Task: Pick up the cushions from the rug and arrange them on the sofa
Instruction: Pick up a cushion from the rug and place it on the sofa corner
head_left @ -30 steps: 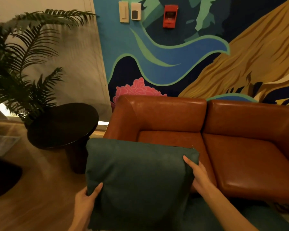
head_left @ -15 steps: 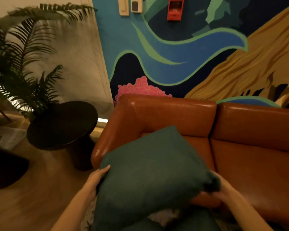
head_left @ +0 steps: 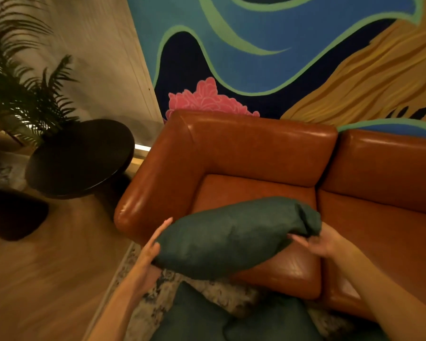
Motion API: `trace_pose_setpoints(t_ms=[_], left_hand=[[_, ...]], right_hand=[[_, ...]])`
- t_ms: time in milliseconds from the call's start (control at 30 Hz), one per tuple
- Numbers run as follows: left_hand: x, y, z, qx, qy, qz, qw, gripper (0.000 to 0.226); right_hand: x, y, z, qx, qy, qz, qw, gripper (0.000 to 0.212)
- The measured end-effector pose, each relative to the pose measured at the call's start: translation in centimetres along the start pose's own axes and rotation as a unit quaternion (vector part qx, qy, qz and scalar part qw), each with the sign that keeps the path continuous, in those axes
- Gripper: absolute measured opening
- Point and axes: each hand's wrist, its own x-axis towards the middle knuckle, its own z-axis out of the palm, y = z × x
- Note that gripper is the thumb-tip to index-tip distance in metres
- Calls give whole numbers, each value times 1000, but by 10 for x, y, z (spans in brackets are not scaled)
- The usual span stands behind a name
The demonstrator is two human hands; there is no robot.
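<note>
Cushion (head_left: 234,236) has tipped from upright and face-on a second ago to nearly flat, and now hangs over the front edge of the sofa (head_left: 256,148)'s corner seat. Reads as mid-transfer: about to land on the seat, not yet placed.

Left hand (head_left: 153,244): open, fingers straight, palm pressed flat against the cushion's left end. Supporting, not gripping.

Right hand (head_left: 322,241): fingers curled loosely under the bunched right corner, cupping it from below; partly open, loose hold.

Cushion is clamped between the two palms, touching the seat front or just above it; can't tell which.

More green cushions (head_left: 194,316) are still on the rug (head_left: 143,313) below, so the task is early.
</note>
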Motion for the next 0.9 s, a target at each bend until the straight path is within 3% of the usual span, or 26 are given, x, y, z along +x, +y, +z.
trace_pose_setpoints(t_ms=[67,133,233,300,533,700,800,900], left_hand=[[23,3,6,97,20,2,995,85],[46,7,22,159,94,29,982,69],[90,3,36,117,193,65,972,26],[122,3,48,62,220,76,971,20],[242,24,68,-86,270,62,957,27],[293,27,24,-119,292,39,948,45],[313,21,-15,-82,311,-3,947,48],[313,-2,-51,-5,406,-21,913,48]], right_hand=[[22,-19,-2,54,70,26,996,7],[42,-33,-7,38,120,44,991,29],[71,-49,-10,-16,114,39,993,61],[92,-65,-4,-15,106,14,994,72],[132,-113,91,-99,-38,-59,993,56],[150,-95,90,-173,-46,-40,983,55],[165,-75,79,-186,-38,-21,982,53],[173,-56,71,-195,-23,-13,980,49]])
